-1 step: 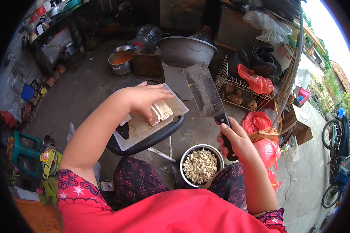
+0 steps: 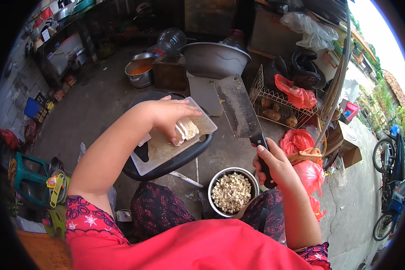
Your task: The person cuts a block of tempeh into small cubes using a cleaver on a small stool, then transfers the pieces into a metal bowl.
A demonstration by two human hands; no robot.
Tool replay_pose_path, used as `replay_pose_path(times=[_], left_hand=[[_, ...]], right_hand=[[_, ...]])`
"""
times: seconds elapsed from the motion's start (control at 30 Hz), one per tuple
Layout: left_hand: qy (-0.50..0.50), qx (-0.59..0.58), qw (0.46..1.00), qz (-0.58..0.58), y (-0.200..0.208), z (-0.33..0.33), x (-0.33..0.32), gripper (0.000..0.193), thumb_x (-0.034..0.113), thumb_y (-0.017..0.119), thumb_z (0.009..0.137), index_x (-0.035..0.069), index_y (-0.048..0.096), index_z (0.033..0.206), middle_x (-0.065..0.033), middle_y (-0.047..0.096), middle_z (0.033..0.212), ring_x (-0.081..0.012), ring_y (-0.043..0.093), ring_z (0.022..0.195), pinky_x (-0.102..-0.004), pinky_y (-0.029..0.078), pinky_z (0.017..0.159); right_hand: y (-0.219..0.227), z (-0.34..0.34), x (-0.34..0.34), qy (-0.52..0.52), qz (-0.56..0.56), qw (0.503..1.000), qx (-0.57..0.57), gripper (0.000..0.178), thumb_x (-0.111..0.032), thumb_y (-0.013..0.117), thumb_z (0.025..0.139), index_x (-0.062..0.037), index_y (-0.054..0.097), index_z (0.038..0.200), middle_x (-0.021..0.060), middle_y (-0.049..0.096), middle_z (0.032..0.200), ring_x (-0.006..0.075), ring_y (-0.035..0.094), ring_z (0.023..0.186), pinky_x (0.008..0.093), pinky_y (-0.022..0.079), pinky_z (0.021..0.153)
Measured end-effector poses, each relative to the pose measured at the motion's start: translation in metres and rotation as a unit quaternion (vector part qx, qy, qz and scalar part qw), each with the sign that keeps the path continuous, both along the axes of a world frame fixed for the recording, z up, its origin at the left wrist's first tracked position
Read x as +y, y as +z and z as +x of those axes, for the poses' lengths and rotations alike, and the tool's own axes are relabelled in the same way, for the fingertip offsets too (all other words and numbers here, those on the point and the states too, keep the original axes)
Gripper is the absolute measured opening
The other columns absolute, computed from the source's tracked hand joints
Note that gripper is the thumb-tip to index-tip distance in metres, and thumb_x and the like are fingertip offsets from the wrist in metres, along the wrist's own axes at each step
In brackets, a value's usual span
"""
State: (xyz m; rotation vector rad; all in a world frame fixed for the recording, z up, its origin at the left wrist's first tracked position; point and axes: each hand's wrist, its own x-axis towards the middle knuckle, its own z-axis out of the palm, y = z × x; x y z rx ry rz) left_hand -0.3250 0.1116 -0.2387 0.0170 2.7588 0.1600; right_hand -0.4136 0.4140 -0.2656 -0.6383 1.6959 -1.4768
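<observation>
My left hand curves over a stack of pale tempeh slabs, its thumb on the near side and its fingers across the top. The tempeh rests on a translucent white cutting board, which lies on a round black stool. Wrapped round a black handle, my right hand holds a cleaver raised to the right of the board, its broad blade pointing away from me and touching no food. Between my knees stands a round metal bowl of diced tempeh.
Beyond the stool are a metal pot with orange contents, a large grey basin and a clear plastic jug. A wire rack and red plastic bags stand at right. A green plastic stool is at left.
The cleaver has shifted very slightly to the right in my right hand. My left hand stays on the tempeh.
</observation>
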Motion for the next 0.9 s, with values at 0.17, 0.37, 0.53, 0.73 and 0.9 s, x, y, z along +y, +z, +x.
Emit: replay_pose_path(times=[0.17,0.37,0.53,0.73,0.9], left_hand=[[-0.027,-0.066,0.997,0.012,0.002,-0.008,-0.002,0.08,0.029,0.082,0.053,0.013,0.051,0.126,-0.009,0.053,0.124,-0.028,0.042,0.124,-0.0479,0.025,0.105],[0.036,0.024,0.998,0.045,0.0,0.005,-0.009,0.066,0.037,0.082,0.052,0.002,0.058,0.104,-0.0158,0.06,0.104,-0.0302,0.056,0.105,-0.0355,0.044,0.086],[0.135,0.135,0.981,0.034,-0.01,0.012,0.015,0.057,0.036,0.077,0.062,0.0,0.056,0.102,-0.0181,0.061,0.101,-0.0334,0.058,0.098,-0.04,0.046,0.082],[0.191,0.227,0.955,0.003,-0.047,0.032,0.027,0.066,0.037,0.068,0.076,-0.002,0.043,0.122,-0.023,0.052,0.116,-0.0381,0.05,0.11,-0.0424,0.041,0.093],[0.214,0.283,0.935,0.008,-0.058,0.036,0.031,0.067,0.036,0.07,0.075,-0.002,0.042,0.123,-0.0229,0.051,0.114,-0.0389,0.05,0.109,-0.043,0.041,0.093]], right_hand=[[-0.009,-0.001,0.024,-0.005,0.01,1.0,-0.013,0.029,-0.029,0.043,0.096,-0.0035,0.043,0.11,0.0019,0.047,0.067,0.0079,0.046,0.046,0.0227,0.041,0.041],[-0.001,0.008,0.026,0.009,0.065,0.998,0.021,0.029,-0.027,0.044,0.097,-0.0021,0.041,0.111,0.002,0.048,0.068,0.0079,0.047,0.046,0.023,0.041,0.041],[-0.005,0.013,0.015,0.022,0.032,0.997,0.061,0.03,-0.025,0.046,0.096,0.0002,0.041,0.111,0.0019,0.048,0.065,0.0076,0.048,0.047,0.0246,0.04,0.041],[-0.005,0.019,-0.02,0.053,0.111,0.928,0.351,0.028,-0.024,0.048,0.092,0.0016,0.04,0.1,0.0283,0.059,0.073,0.048,0.056,0.069,0.0505,0.045,0.064],[-0.009,0.03,-0.052,0.066,0.165,0.884,0.432,0.027,-0.023,0.047,0.091,0.0032,0.04,0.095,0.0275,0.06,0.072,0.0456,0.059,0.072,0.0523,0.046,0.065]])
